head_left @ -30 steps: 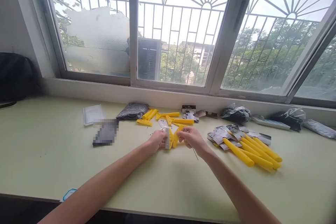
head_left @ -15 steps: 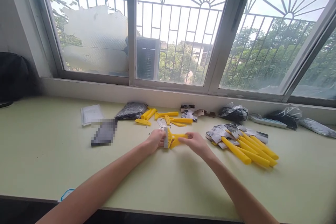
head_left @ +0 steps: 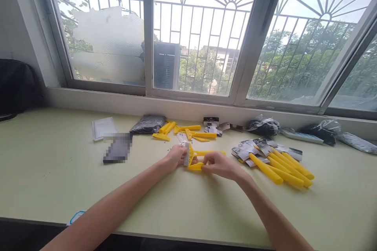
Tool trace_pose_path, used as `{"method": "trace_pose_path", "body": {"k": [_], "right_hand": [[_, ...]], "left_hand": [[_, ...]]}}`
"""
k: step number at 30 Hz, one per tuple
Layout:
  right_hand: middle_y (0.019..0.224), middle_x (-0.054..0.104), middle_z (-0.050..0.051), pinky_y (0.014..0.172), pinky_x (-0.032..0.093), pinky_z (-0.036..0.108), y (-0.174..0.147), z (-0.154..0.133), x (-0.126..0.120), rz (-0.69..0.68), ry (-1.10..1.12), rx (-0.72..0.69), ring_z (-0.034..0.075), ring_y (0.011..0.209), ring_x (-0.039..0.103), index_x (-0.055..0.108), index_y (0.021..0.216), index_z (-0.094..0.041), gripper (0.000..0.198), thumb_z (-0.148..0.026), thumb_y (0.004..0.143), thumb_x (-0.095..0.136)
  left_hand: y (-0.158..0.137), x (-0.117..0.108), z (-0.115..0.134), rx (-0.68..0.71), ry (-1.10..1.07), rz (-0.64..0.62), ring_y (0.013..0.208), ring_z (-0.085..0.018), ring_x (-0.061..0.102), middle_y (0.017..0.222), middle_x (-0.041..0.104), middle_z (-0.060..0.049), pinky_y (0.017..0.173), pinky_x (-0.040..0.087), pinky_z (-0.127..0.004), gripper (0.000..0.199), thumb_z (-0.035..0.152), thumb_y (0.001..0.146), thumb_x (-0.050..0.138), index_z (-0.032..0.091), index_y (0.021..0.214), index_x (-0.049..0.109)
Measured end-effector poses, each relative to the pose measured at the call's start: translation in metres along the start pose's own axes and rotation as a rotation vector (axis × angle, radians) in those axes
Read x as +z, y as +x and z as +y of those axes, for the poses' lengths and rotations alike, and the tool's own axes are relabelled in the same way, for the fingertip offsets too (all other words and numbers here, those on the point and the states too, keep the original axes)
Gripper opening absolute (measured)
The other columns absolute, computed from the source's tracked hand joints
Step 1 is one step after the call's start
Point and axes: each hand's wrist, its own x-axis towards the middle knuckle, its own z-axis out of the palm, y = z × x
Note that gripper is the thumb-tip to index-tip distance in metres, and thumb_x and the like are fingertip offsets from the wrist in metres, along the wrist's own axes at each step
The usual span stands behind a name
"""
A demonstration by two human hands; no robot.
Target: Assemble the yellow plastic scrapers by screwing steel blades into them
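Note:
My left hand [head_left: 176, 157] grips the head of a yellow scraper [head_left: 209, 153], whose handle points right. A flat grey metal blade [head_left: 186, 154] stands at that head, beside my fingers. My right hand [head_left: 220, 164] pinches a small yellow plastic piece [head_left: 195, 167] just below the handle, on the near side. Whether this piece touches the scraper head I cannot tell. Beyond my hands lie more yellow scraper parts [head_left: 193, 128] and tiny screws [head_left: 170, 149].
Packaged yellow scrapers [head_left: 282, 168] with card sleeves are piled on the right. A black plastic-wrapped packet [head_left: 148, 124], a white packet [head_left: 103, 128] and a blurred dark box [head_left: 118, 148] lie to the left. Bagged black items [head_left: 263, 126] line the window side of the table [head_left: 165, 211].
My right hand has shifted slightly right and nearer to me, with the yellow piece now apart from the scraper's handle. My left hand stays in place on the scraper.

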Motion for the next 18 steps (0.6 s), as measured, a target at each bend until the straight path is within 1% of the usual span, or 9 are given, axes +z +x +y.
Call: {"method": "trace_pose_path", "body": {"k": [3, 5, 8, 10, 11, 13, 15, 16, 18], "right_hand": [[0.061, 0.053, -0.004, 0.051, 0.024, 0.025, -0.005, -0.002, -0.008, -0.034, 0.055, -0.022, 0.01, 0.057, 0.04, 0.061, 0.063, -0.018, 0.02, -0.03, 0.071, 0.076], [0.058, 0.05, -0.005, 0.048, 0.021, 0.025, -0.006, -0.003, -0.017, -0.045, 0.131, -0.013, 0.009, 0.052, 0.036, 0.057, 0.064, -0.019, 0.03, -0.039, 0.073, 0.078], [0.055, 0.038, -0.009, 0.045, 0.017, 0.024, -0.002, -0.003, -0.025, 0.007, 0.285, 0.006, 0.007, 0.045, 0.025, 0.052, 0.074, -0.021, 0.045, -0.061, 0.081, 0.071], [0.058, 0.04, -0.01, 0.044, 0.02, 0.023, 0.005, -0.004, -0.018, 0.058, 0.367, 0.022, 0.006, 0.044, 0.022, 0.051, 0.08, -0.021, 0.048, -0.067, 0.087, 0.064], [0.062, 0.045, -0.009, 0.044, 0.024, 0.022, 0.01, -0.005, -0.011, 0.073, 0.39, 0.036, 0.005, 0.044, 0.025, 0.053, 0.082, -0.02, 0.047, -0.064, 0.091, 0.063], [0.074, 0.058, -0.004, 0.047, 0.038, 0.02, 0.018, -0.006, 0.006, 0.065, 0.397, 0.085, 0.006, 0.048, 0.042, 0.059, 0.09, -0.016, 0.037, -0.052, 0.099, 0.062], [0.089, 0.066, 0.001, 0.058, 0.053, 0.024, 0.026, -0.008, 0.023, 0.047, 0.371, 0.146, 0.011, 0.064, 0.06, 0.064, 0.103, -0.014, 0.028, -0.042, 0.103, 0.062], [0.097, 0.068, 0.003, 0.065, 0.057, 0.028, 0.029, -0.009, 0.03, 0.043, 0.351, 0.172, 0.013, 0.074, 0.065, 0.065, 0.109, -0.014, 0.027, -0.04, 0.103, 0.062], [0.11, 0.069, 0.007, 0.075, 0.06, 0.034, 0.032, -0.01, 0.038, 0.038, 0.304, 0.213, 0.017, 0.087, 0.069, 0.065, 0.117, -0.015, 0.027, -0.038, 0.102, 0.064]], "left_hand": [[0.001, -0.001, -0.001, 0.004, -0.017, -0.007, 0.104, -0.023, 0.068, 0.126, 0.065, -0.01, 0.088, 0.06, -0.043, 0.035, 0.034, 0.099, 0.064, 0.016, 0.129, 0.06], [0.001, 0.0, -0.002, 0.007, -0.029, -0.011, 0.105, -0.023, 0.068, 0.126, 0.065, -0.01, 0.088, 0.06, -0.043, 0.035, 0.034, 0.099, 0.065, 0.016, 0.129, 0.061], [0.002, 0.002, -0.003, 0.01, -0.042, -0.015, 0.106, -0.024, 0.068, 0.127, 0.065, -0.011, 0.089, 0.059, -0.044, 0.036, 0.035, 0.099, 0.065, 0.016, 0.129, 0.061], [0.002, 0.003, -0.005, 0.016, -0.04, -0.008, 0.106, -0.024, 0.068, 0.128, 0.064, -0.011, 0.089, 0.059, -0.044, 0.036, 0.034, 0.099, 0.065, 0.016, 0.13, 0.06], [0.003, 0.004, -0.006, 0.019, -0.036, 0.0, 0.106, -0.024, 0.067, 0.128, 0.064, -0.011, 0.09, 0.059, -0.044, 0.036, 0.034, 0.099, 0.065, 0.017, 0.13, 0.06], [0.004, 0.005, -0.008, 0.025, -0.021, 0.018, 0.107, -0.024, 0.067, 0.128, 0.064, -0.011, 0.09, 0.059, -0.045, 0.036, 0.035, 0.099, 0.064, 0.017, 0.13, 0.06], [0.005, 0.006, -0.01, 0.03, -0.007, 0.026, 0.107, -0.024, 0.067, 0.128, 0.064, -0.011, 0.09, 0.059, -0.045, 0.036, 0.035, 0.099, 0.064, 0.017, 0.13, 0.06], [0.006, 0.005, -0.011, 0.032, -0.002, 0.026, 0.107, -0.024, 0.067, 0.128, 0.064, -0.011, 0.09, 0.059, -0.045, 0.036, 0.035, 0.099, 0.065, 0.017, 0.13, 0.06], [0.007, 0.004, -0.012, 0.036, 0.0, 0.021, 0.107, -0.024, 0.067, 0.128, 0.064, -0.011, 0.09, 0.059, -0.044, 0.036, 0.035, 0.099, 0.065, 0.016, 0.129, 0.061]]}}
